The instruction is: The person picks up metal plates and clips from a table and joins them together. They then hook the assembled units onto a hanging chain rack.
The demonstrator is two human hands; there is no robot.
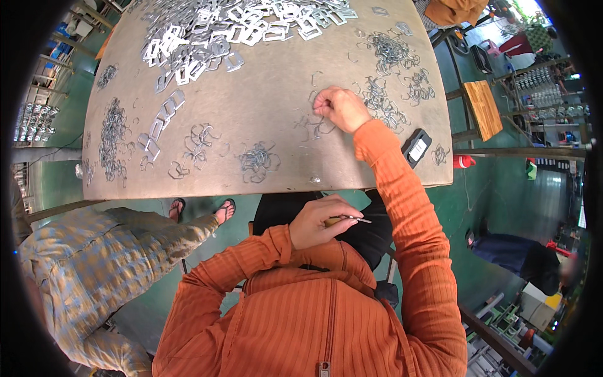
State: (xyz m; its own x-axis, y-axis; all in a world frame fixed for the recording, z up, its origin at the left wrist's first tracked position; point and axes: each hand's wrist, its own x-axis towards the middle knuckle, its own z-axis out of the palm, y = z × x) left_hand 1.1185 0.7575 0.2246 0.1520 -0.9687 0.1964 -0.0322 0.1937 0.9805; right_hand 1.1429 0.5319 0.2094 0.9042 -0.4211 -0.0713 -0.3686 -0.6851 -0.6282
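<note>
Close to my body, below the table's front edge, my left hand (319,220) is closed around a small tool (342,219) with a yellowish part and a thin metal tip pointing right. Its exact kind is hard to tell. Over the table, my right hand (342,109) has its fingertips pinched together, low above a few loose thin wire pieces (319,127). Whether a wire piece is between those fingertips I cannot make out. Just right of that hand lies a heap of curved wire pieces (379,103).
A large pile of flat metal frames (239,22) covers the far tabletop (264,81). More wire heaps (113,135) lie at the left and a small one (257,162) near the front edge. A black case (416,147) sits at the right. Another person in checked clothing (100,264) is at the left.
</note>
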